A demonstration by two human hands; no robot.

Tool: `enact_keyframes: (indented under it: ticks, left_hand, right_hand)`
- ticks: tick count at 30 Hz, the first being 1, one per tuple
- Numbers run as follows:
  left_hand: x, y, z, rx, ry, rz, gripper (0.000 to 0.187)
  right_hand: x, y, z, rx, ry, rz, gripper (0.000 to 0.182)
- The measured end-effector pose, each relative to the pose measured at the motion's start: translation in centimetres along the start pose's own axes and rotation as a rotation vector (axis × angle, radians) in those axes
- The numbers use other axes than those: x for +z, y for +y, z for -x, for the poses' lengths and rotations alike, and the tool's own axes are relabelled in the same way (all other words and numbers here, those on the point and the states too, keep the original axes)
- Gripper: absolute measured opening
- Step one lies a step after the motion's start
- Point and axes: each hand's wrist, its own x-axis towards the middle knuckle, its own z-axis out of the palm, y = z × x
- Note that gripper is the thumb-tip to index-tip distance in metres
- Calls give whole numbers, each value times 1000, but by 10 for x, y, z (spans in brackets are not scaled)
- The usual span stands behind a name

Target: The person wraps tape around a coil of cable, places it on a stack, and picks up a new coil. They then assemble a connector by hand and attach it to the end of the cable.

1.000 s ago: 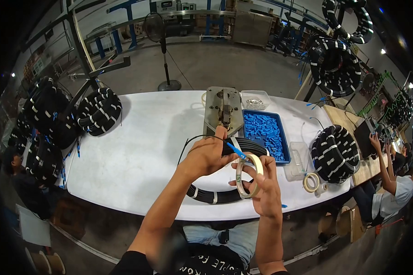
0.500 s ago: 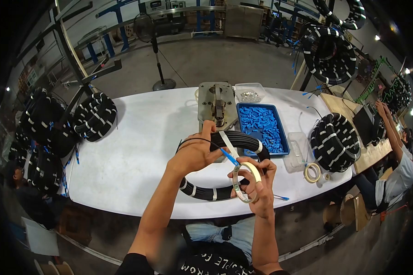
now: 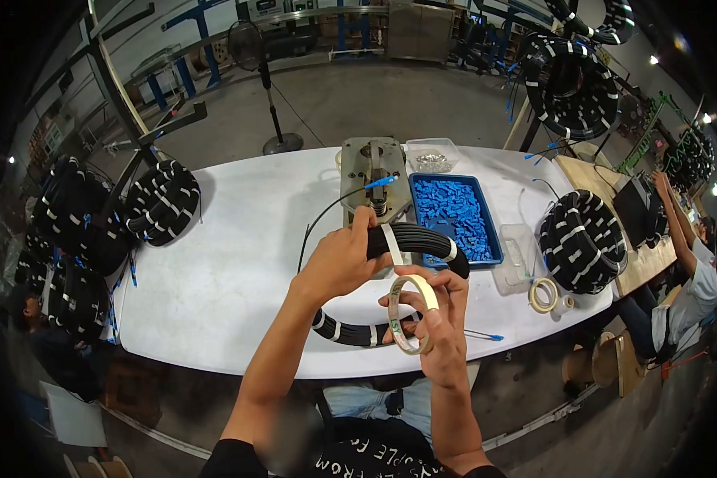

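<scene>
My left hand (image 3: 336,261) is closed round the upper left of a black cable coil (image 3: 424,239), which is bound with white tape bands. A strip of white tape (image 3: 391,244) crosses the coil right beside my left fingers. My right hand (image 3: 444,323) grips a roll of masking tape (image 3: 397,316), tilted up in front of the coil's lower right side. One loose cable end with a blue connector (image 3: 381,182) arches above my left hand. Another blue connector (image 3: 495,338) sticks out to the right of my right hand.
Behind the coil stands a metal press (image 3: 363,163). Beside it are a blue tray (image 3: 498,256) of small blue parts and a clear box (image 3: 432,157). Taped coils sit at left (image 3: 163,203) and right (image 3: 583,243), near another tape roll (image 3: 543,295). A person (image 3: 697,279) works at far right.
The blue connector that was beside the tape roll now stands free, higher up in front of the press. My right hand and the tape roll have shifted slightly left and up.
</scene>
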Motion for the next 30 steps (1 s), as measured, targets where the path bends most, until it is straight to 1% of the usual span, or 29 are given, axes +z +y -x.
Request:
enact_keyframes:
  ticks: [2, 3, 6, 7, 9, 10, 13, 15, 18, 22, 24, 25, 27, 28, 30]
  left_hand:
    - [2, 0, 0, 37, 27, 2, 55]
    - [2, -1, 1, 75, 58, 5, 54]
    - [2, -1, 1, 78, 87, 4, 52]
    - [0, 0, 1, 78, 84, 9, 52]
    - [-6, 3, -1, -24, -31, 33, 54]
    - [-6, 2, -1, -25, -32, 32, 54]
    - [-3, -8, -3, 19, 10, 17, 53]
    - [0, -15, -3, 103, 28, -6, 51]
    - [-5, -17, -4, 91, -19, -7, 48]
    - [-7, -21, -6, 104, -66, 23, 48]
    - [-9, -19, -4, 104, -78, 36, 47]
    - [-8, -19, -4, 101, -83, 36, 47]
    - [-7, -20, -5, 75, -62, 7, 54]
    - [-6, -21, -5, 78, -67, 6, 54]
    - [-5, -26, -6, 118, -33, -4, 58]
  right_hand:
    - [9, -5, 1, -18, 33, 144, 40]
    - [8, -7, 2, -22, 45, 151, 40]
    - [-2, -5, 7, -3, 38, 153, 40]
    - [-2, -3, 9, 5, 42, 153, 40]
    - [-3, 0, 12, 25, 56, 158, 40]
    - [-4, 3, 13, 41, 62, 161, 41]
    - [-12, 18, 18, 50, 69, 175, 42]
    - [-17, 27, 18, 49, 75, 196, 43]
    - [-22, 36, 18, 35, 61, 190, 44]
    - [-31, 57, 16, -5, 48, 250, 45]
    - [-37, 70, 15, -79, 65, 340, 47]
    - [-39, 74, 15, -75, 68, 337, 47]
    - [-44, 82, 14, -89, 63, 162, 49]
    - [-49, 92, 12, -91, 68, 162, 49]
    - [-56, 110, 6, -227, 24, 234, 49]
